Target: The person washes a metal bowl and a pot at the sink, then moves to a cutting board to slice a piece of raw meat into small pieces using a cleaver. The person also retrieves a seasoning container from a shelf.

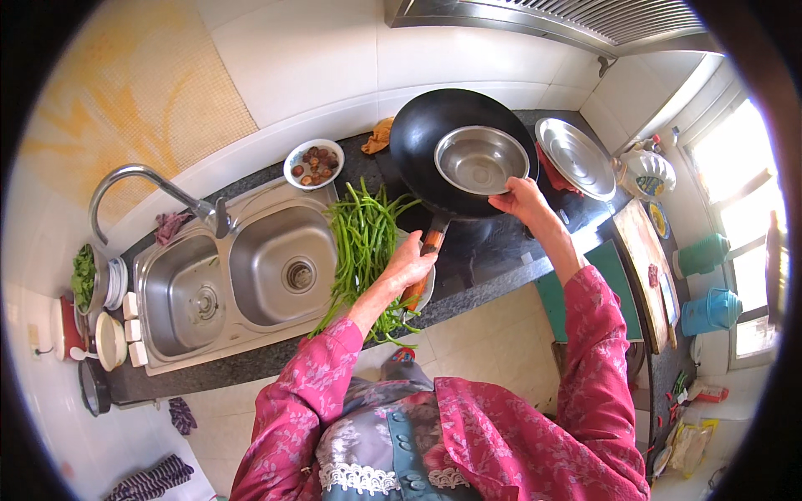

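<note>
My left hand [408, 262] is on the wooden handle [433, 243] of a black wok [416, 134], its fingers at the handle's upper part. My right hand [521, 199] grips the near rim of a steel bowl [481, 160], which is over the wok's inside; whether it touches the wok cannot be told. Left of the handle, long green stalks [363, 250] lie heaped over a plate [427, 291] at the counter's edge. A white bowl of mushrooms [338, 155] stands behind the sink. Right of the wok is a round steel lid [575, 158] with a red cloth [554, 175] under it.
A double steel sink [282, 263] with a curved faucet [156, 178] is on the left. Bowls and leafy greens [83, 278] stand beyond it. A wooden cutting board [642, 269] with a knife and some meat lies right. The range hood [551, 25] hangs above.
</note>
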`<state>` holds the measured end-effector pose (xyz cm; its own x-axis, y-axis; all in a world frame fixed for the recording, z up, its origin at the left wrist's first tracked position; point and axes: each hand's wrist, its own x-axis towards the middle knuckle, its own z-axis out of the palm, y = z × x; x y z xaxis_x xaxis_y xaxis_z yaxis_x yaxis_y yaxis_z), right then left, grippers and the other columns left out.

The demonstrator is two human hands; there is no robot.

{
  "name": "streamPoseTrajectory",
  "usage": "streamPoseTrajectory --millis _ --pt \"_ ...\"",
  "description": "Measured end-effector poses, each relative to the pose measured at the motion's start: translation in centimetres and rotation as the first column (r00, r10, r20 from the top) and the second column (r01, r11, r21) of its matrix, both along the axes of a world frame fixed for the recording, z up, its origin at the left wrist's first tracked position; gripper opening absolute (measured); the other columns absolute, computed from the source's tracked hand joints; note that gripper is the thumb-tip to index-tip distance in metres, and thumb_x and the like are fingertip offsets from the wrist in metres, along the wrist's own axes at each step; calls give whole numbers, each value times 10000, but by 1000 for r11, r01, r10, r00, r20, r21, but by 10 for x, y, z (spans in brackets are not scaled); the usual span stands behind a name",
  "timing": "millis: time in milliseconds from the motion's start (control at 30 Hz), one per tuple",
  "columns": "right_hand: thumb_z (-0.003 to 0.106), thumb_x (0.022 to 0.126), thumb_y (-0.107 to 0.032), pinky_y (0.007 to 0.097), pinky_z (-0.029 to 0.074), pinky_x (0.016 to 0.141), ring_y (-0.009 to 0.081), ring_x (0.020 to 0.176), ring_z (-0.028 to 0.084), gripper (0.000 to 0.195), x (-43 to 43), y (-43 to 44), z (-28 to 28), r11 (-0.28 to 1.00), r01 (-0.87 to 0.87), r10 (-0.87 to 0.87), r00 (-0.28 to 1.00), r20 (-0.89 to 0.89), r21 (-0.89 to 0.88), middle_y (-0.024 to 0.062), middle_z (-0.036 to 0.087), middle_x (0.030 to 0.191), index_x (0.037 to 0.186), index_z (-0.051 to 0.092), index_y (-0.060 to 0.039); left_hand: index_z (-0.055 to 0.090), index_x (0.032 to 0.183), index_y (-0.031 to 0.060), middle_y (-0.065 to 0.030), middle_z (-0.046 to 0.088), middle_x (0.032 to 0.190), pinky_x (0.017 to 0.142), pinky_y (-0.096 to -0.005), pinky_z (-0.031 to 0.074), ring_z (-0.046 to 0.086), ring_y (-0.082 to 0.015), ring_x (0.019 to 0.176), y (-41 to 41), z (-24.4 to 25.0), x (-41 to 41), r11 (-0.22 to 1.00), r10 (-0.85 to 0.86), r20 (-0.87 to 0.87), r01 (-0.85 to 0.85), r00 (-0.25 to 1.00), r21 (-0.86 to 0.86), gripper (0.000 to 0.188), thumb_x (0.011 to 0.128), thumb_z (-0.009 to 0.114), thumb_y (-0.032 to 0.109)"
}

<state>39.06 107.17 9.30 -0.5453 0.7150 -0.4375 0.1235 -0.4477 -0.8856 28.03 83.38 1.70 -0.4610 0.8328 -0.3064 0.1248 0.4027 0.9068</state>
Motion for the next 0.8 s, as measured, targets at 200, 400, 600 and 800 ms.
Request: streamPoseTrajectory --millis 200,400,600,800 --pt "403 731 32 428 575 586 306 646 633 337 -2 0 -2 992 -46 43 999 30 116 196 592 839 1054 481 86 451 1252 75 -65 587 830 663 -306 467 549 -127 733 -8 14 16 988 -39 211 6 977 157 425 840 555 75" --pt "380 723 50 387 574 513 280 638 632 401 -11 5 6 960 -72 62 997 46 272 175 591 855 1112 472 20 482 1198 64 -71 583 788 643 -307 474 563 -143 695 -17 31 24 989 -47 272 7 961 146 380 830 572 100" --pt "383 761 14 337 558 445 247 652 633 459 -20 16 -1 892 -39 -48 982 181 450 141 571 980 1212 377 -74 493 1178 58 -84 585 779 637 -316 484 578 -161 689 -23 36 24 988 -66 271 25 960 153 375 820 585 116" --pt "414 757 -8 323 545 426 304 668 646 677 -22 30 -11 776 -54 -162 946 281 629 214 494 1133 1380 165 -102 435 1239 15 -64 600 845 704 -283 459 559 -119 754 -24 51 20 990 -111 301 80 947 114 430 845 580 108"
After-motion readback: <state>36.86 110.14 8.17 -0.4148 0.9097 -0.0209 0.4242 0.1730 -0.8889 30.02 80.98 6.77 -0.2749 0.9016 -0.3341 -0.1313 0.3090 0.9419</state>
